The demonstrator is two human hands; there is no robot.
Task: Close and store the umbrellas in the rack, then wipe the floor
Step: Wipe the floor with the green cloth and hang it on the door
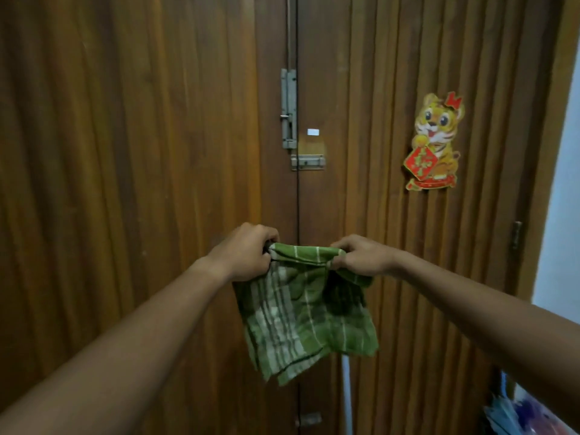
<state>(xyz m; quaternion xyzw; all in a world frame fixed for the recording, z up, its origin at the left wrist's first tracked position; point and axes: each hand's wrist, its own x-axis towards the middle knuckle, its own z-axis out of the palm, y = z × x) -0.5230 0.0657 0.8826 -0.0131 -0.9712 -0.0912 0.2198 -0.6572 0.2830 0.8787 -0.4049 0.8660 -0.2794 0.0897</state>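
A green checked cloth hangs in front of me at chest height. My left hand grips its top left corner and my right hand grips its top right corner, with the top edge bunched between them. The rest of the cloth dangles loose below. At the bottom right corner a bit of blue and purple fabric shows, possibly an umbrella; I cannot tell for sure. No rack and no floor are in view.
A wooden double door fills the view just beyond the cloth, with metal bolts at its middle seam. A tiger sticker is on the right leaf. A pale wall borders the right side.
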